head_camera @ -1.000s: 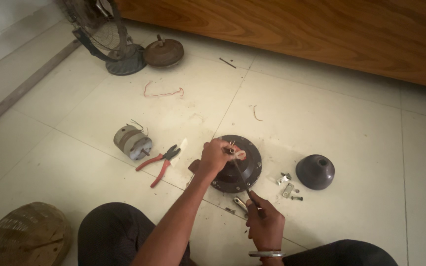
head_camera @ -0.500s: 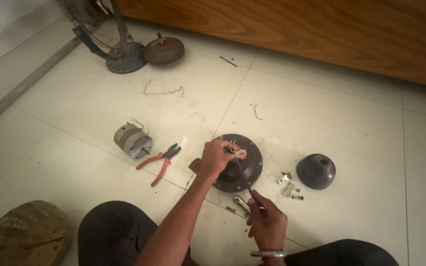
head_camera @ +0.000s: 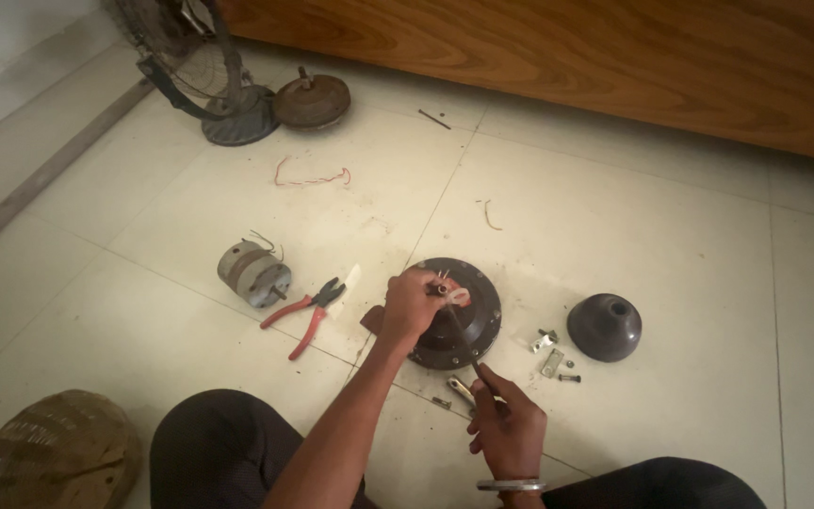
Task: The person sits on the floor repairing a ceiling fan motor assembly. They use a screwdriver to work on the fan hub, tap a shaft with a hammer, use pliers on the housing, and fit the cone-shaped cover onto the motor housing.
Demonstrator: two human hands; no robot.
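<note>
Down on the pale tiled floor (head_camera: 671, 226), a person sat with knees apart over a dark round metal motor housing (head_camera: 468, 311) lying flat on the tiles, centre frame. Left hand (head_camera: 414, 306) was curled over the housing's left rim and top, fingers pinching something small and whitish near the centre shaft; couldn't tell exactly what. Right hand (head_camera: 509, 432) sat just below the housing, closed around the handle of a thin dark screwdriver (head_camera: 463, 341), whose shaft ran up toward the housing's middle; tip hidden by the left hand. A metal bangle (head_camera: 511, 485) was on the right wrist.

Just right of the housing lay small loose metal brackets and screws (head_camera: 550, 351), and beyond them a dark dome-shaped cap (head_camera: 604, 326) with a hole on top, apart from the housing. A small metal piece (head_camera: 461, 388) lay on the tile touching or just beside the right hand's fingers. Left of the housing: red-handled pliers (head_camera: 305, 311), and further left a grey cylindrical motor core (head_camera: 252, 273) with thin wires sticking out. A loose red wire (head_camera: 311, 175) lay further up the floor. Top left stood a fan base with wire guard (head_camera: 204, 75) and a rusty brown round motor cover (head_camera: 311, 101) just beside it. A wooden panel (head_camera: 614, 57) ran across the top. A woven brown object (head_camera: 49, 462) sat at bottom left.
</note>
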